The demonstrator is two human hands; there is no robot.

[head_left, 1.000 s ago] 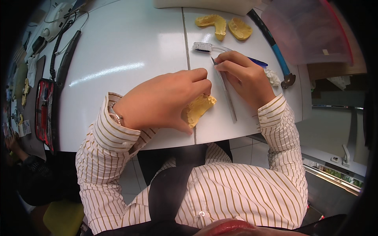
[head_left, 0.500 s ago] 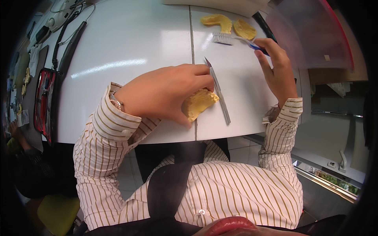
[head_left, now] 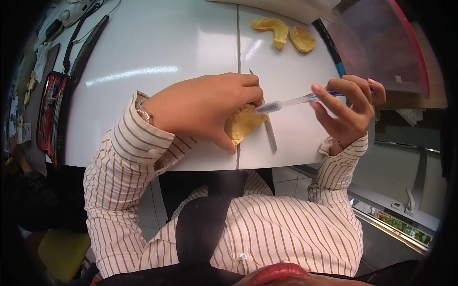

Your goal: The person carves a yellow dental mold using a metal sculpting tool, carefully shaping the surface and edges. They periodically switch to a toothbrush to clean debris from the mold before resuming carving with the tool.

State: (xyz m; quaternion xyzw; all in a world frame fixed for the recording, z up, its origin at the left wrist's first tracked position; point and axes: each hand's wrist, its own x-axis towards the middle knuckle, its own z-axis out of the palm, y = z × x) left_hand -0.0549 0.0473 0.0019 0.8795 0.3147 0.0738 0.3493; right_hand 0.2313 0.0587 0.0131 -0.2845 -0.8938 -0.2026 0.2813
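My left hand is closed round a yellow dental cast and holds it against the white table near its front edge. Its toothed rim shows beside my fingers. Between the fingers of my right hand is a toothbrush with a clear and blue handle. The bristle end points left and meets or nearly meets the cast's right side; whether it touches I cannot tell. A slim metal knife lies just right of the cast, partly hidden behind the cast, brush and left fingers.
Two more yellow casts, one curved and one rounded, lie at the far right. Beside them stands a clear bin with a red rim. An open red-and-black tool case and a black handpiece lie on the left.
My right hand has swung the toothbrush down from beside the far casts to the held cast, turning its bristles. My left hand keeps its hold on the cast.
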